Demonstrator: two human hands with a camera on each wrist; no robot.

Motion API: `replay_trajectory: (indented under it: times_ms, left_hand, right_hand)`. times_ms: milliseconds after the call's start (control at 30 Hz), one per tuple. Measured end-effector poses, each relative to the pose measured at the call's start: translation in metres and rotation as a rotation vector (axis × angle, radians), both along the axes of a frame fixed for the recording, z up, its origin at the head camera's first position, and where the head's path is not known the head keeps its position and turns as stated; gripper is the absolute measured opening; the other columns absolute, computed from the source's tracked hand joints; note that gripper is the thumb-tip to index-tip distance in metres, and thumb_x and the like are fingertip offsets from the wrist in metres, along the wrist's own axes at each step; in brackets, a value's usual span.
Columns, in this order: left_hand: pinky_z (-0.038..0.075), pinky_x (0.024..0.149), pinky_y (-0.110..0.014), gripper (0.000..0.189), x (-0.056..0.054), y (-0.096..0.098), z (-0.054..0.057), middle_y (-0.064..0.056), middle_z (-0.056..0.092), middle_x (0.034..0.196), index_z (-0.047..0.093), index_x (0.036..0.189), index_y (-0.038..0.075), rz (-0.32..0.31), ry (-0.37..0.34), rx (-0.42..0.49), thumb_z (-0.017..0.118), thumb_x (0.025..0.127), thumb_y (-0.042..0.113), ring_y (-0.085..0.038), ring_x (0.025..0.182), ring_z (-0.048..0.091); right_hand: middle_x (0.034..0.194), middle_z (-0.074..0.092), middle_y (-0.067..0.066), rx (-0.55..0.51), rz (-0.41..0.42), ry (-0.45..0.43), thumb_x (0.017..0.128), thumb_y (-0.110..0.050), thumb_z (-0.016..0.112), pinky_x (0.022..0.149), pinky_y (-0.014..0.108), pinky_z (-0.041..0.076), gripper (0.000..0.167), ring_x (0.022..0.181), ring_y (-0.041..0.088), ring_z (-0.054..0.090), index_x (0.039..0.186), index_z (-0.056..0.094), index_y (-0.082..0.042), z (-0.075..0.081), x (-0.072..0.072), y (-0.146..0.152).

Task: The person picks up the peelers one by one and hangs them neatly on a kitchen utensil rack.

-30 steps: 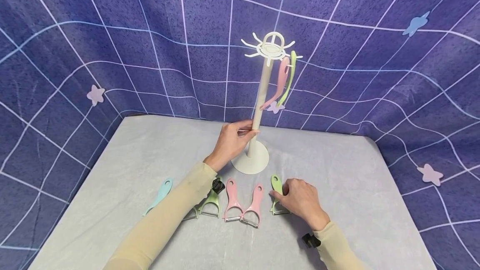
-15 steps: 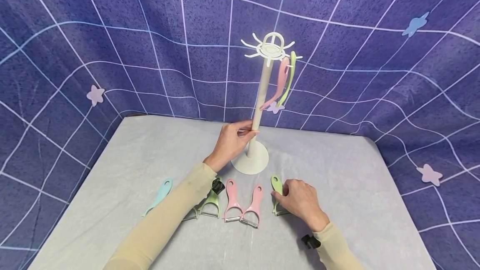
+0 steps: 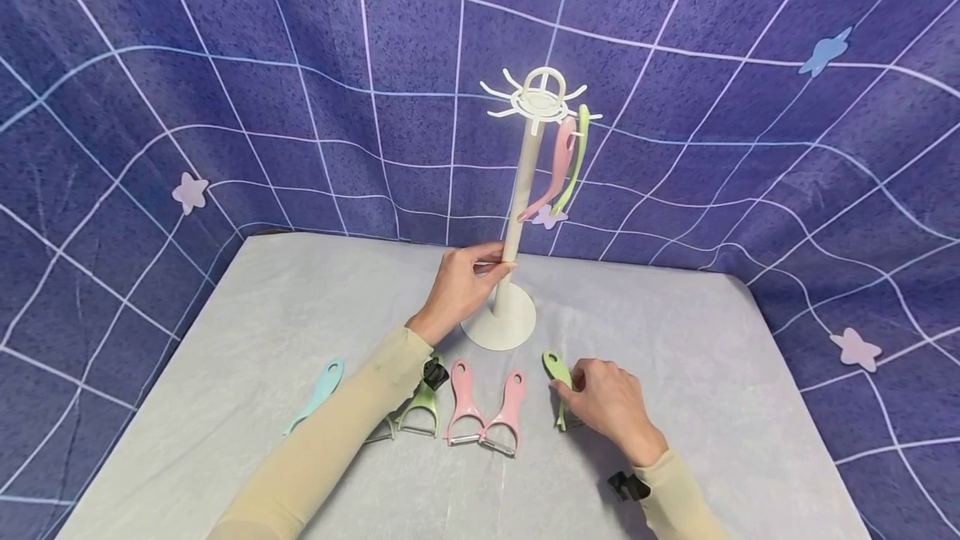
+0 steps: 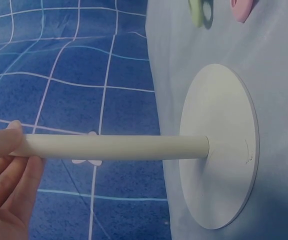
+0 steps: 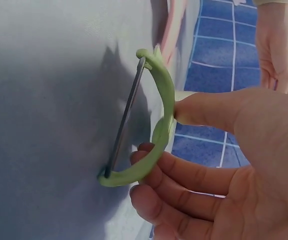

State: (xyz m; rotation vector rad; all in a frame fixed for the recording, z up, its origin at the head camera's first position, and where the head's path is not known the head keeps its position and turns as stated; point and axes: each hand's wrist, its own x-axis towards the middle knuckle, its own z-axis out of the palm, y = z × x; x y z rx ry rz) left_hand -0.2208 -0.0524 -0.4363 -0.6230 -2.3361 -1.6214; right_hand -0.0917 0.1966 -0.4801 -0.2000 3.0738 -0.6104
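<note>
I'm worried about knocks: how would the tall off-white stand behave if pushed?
The off-white stand would probably tip if pushed near its top, being far taller than its flat round base is wide. With a curved pink peeler and curved green peeler hanging on one side, it may topple that way more easily.

The head camera looks forward and down from above the near side of the table [image 3: 720, 373], well back, taking in the whole stand [image 3: 527, 165] and the cloth [image 3: 390, 44] behind. The left wrist camera, close by, sees the stand's pole [image 4: 119, 147] and base [image 4: 219, 200] turned sideways, table at right. The right wrist camera, likewise sideways, faces the green peeler [image 5: 167, 92] from nearer still, the table at left. Head and left wrist share the stand's lower part, head and right wrist the peeler; all three catch the left hand [image 3: 459, 288].
</note>
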Motion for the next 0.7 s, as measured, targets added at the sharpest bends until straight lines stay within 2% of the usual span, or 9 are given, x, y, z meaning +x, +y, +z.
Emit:
replay_trajectory:
  times_ms: [300, 567, 700]
  left_hand:
    - [0.064, 0.091, -0.022, 0.028, 0.001, 0.0, 0.0, -0.012, 0.081, 0.11, 0.079, 0.124, 0.004, -0.004, -0.005, 0.009, 0.082, 0.098, 0.014, -0.023, 0.104, 0.079]
    - [0.065, 0.091, -0.023, 0.028, 0.0, 0.0, -0.001, -0.013, 0.081, 0.111, 0.079, 0.124, 0.004, -0.01, -0.002, 0.017, 0.082, 0.097, 0.013, -0.026, 0.104, 0.08]
    - [0.064, 0.091, -0.022, 0.028, 0.0, 0.0, -0.001, -0.012, 0.081, 0.111, 0.08, 0.124, 0.005, -0.011, -0.004, 0.021, 0.082, 0.097, 0.013, -0.025, 0.105, 0.079]
  right_hand:
    - [0.071, 0.067, -0.009, -0.101, 0.022, -0.059, 0.092, -0.031, 0.084, 0.057, 0.034, 0.051, 0.02, 0.063, 0.009, 0.057, 0.08, 0.076, -0.018, 0.011, -0.007, 0.012]
    - [0.073, 0.07, -0.009, -0.162, 0.035, -0.058, 0.096, -0.032, 0.082, 0.058, 0.033, 0.05, 0.017, 0.064, 0.007, 0.06, 0.084, 0.077, -0.021, 0.018, -0.017, 0.027]
    - [0.073, 0.07, -0.008, -0.196, 0.048, -0.05, 0.098, -0.03, 0.081, 0.057, 0.032, 0.05, 0.015, 0.064, 0.007, 0.061, 0.088, 0.078, -0.018, 0.024, -0.026, 0.036]
